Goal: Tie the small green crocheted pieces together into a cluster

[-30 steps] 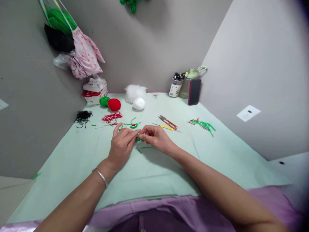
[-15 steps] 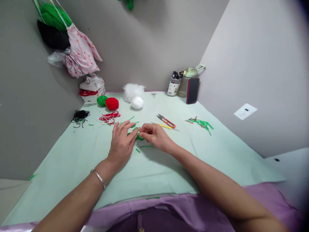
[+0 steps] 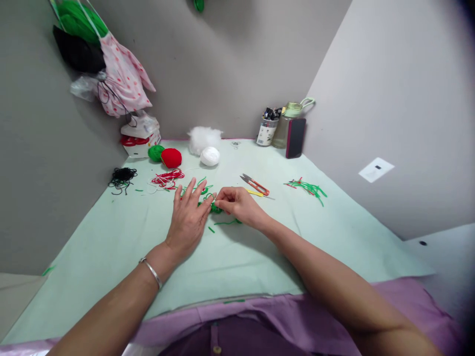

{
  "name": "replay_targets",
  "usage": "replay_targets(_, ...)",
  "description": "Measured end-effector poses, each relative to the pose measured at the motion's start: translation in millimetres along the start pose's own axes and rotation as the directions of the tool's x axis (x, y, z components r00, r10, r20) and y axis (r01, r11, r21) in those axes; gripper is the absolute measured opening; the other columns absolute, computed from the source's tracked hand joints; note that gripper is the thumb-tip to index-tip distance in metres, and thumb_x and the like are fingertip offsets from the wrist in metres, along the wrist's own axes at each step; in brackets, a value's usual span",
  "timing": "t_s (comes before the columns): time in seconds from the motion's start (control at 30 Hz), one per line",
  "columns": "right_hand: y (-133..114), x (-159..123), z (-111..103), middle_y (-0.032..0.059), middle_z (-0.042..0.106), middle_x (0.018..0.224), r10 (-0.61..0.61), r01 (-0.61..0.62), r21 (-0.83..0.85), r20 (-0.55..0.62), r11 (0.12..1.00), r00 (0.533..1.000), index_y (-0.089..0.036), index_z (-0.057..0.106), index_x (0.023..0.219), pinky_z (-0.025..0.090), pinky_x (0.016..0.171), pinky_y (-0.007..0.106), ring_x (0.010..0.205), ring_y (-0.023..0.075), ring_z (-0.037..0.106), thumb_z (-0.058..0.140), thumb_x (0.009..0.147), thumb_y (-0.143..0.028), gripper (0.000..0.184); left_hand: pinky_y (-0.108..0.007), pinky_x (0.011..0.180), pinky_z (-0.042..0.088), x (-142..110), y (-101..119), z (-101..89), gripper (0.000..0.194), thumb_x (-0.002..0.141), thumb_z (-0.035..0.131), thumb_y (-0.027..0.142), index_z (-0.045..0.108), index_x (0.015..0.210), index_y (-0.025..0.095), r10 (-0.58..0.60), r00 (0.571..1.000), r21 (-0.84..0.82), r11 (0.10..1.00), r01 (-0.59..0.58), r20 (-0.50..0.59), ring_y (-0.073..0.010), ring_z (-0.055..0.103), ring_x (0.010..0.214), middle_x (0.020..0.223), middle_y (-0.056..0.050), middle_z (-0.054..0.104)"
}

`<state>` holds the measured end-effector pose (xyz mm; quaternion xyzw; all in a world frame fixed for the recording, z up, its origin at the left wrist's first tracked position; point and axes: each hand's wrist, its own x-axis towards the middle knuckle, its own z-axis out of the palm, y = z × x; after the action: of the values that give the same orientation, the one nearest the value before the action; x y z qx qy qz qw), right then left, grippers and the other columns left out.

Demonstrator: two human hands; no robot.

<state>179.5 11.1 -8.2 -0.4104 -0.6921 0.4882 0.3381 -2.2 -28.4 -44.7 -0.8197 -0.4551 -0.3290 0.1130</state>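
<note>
My left hand (image 3: 188,212) lies flat with its fingers spread, its thumb and index side against a small heap of green yarn (image 3: 215,209). From the right, my right hand (image 3: 237,203) reaches in with thumb and forefinger pinched at the top of that heap, seemingly on a green strand; the exact spot between the fingertips is small and partly hidden. Loose green strands lie around both hands, and a short green snippet (image 3: 211,229) rests just in front. Just beyond my right hand are a yellow-handled crochet hook (image 3: 256,193) and orange thread snips (image 3: 256,184).
Behind my hands lie tangled red yarn (image 3: 167,179), a red ball (image 3: 171,157), a green ball (image 3: 156,153), a white ball (image 3: 210,156) and white stuffing (image 3: 205,140). Black yarn (image 3: 122,179) is left; green-red strands (image 3: 307,189) right. A phone (image 3: 296,138) leans on a bottle (image 3: 282,131).
My left hand's fingers are spread a little wider and straighter. My right hand keeps its pinch in nearly the same place. The whole view has shifted slightly.
</note>
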Motion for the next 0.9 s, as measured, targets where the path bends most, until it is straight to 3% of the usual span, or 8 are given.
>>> replay_targets(0.5, -3.0, -1.7, -6.2, -0.0068, 0.049, 0.049, 0.076, -0.086, 0.178, 0.064, 0.980, 0.995, -0.016, 0.060, 0.073, 0.023, 0.046, 0.021, 0.045, 0.0063, 0.034, 0.072, 0.074, -0.040, 0.026, -0.062, 0.120, 0.023, 0.3, -2.6, 1.1, 0.033, 0.100, 0.048, 0.016, 0.064, 0.128, 0.021, 0.002, 0.998, -0.075, 0.997, -0.007, -0.061, -0.0330, 0.026, 0.152, 0.151, -0.016, 0.051)
replay_targets(0.67, -2.9, -0.8, -4.5, -0.0074, 0.047, 0.047, 0.105, -0.131, 0.291, 0.103, 0.948, 0.989, -0.016, 0.059, 0.070, 0.022, 0.045, 0.021, 0.044, 0.0058, 0.034, 0.076, 0.071, -0.040, 0.028, -0.063, 0.120, 0.023, -0.3, -2.8, 2.5, 0.034, 0.101, 0.047, 0.017, 0.063, 0.130, 0.023, -0.014, 0.999, -0.080, 0.997, 0.011, -0.035, -0.0324, 0.025, 0.153, 0.152, -0.015, 0.049)
replay_targets(0.9, -0.2, 0.9, -4.0, -0.0070, 0.049, 0.047, 0.136, -0.169, 0.321, 0.122, 0.932, 0.983, -0.016, 0.059, 0.069, 0.022, 0.044, 0.021, 0.044, 0.0057, 0.035, 0.078, 0.069, -0.040, 0.030, -0.065, 0.119, 0.023, -1.5, -2.2, 3.1, 0.039, 0.102, 0.043, 0.018, 0.057, 0.137, 0.027, -0.026, 1.000, -0.077, 0.997, 0.027, 0.006, -0.0320, 0.021, 0.154, 0.157, -0.013, 0.044)
